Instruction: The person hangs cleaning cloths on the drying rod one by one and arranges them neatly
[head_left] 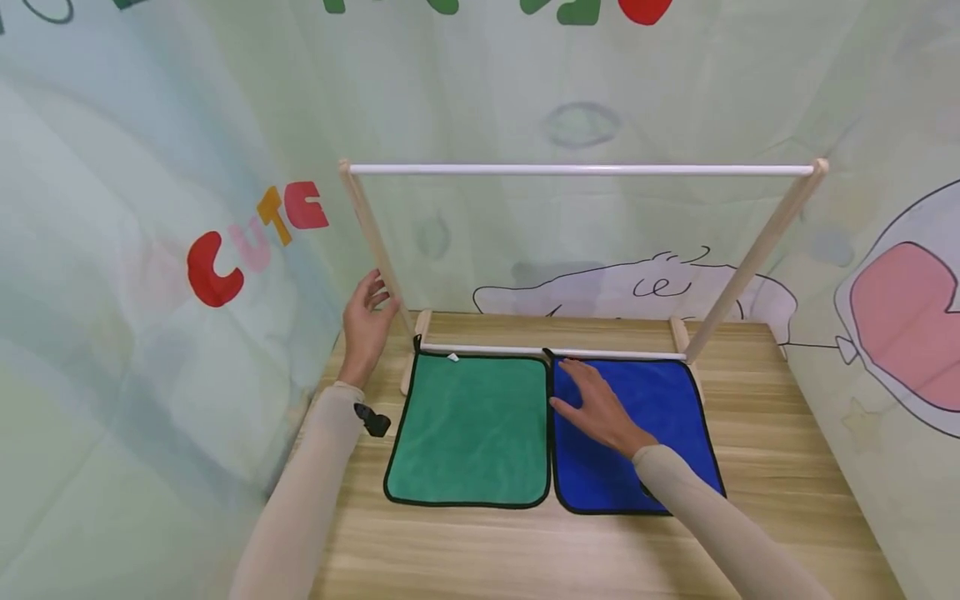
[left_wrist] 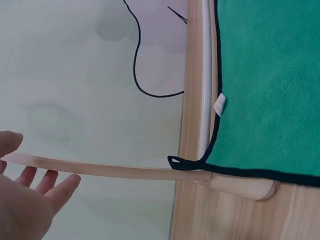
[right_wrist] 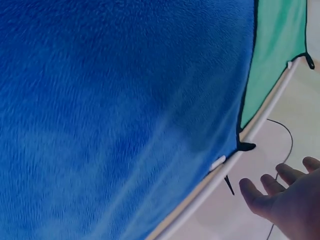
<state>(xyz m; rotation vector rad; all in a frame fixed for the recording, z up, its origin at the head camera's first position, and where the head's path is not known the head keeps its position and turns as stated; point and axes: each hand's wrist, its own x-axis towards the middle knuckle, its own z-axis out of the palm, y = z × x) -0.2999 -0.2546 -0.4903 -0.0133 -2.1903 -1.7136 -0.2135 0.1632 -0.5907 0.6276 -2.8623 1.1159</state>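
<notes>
A light wooden rack with a white top bar (head_left: 577, 170) stands at the back of the table. My left hand (head_left: 366, 329) is at its left post (head_left: 369, 223), thumb on one side and loosely spread fingers on the other. In front of the rack's low white bar (head_left: 487, 350), a green cloth (head_left: 472, 433) with black edging lies flat. To its right is a matching blue cloth (head_left: 678, 408), partly covered by my right hand (head_left: 603, 412) and sleeve. That hand hovers over the cloth's upper left part, fingers extended, holding nothing. A black loop (left_wrist: 181, 162) sticks out from the green cloth's corner.
The wood-grain table (head_left: 465, 550) extends in front of the cloths and to their right. Printed fabric (head_left: 150, 350) hangs at the left, back and right of it. The rack's right post (head_left: 757, 258) rises behind the blue cloth.
</notes>
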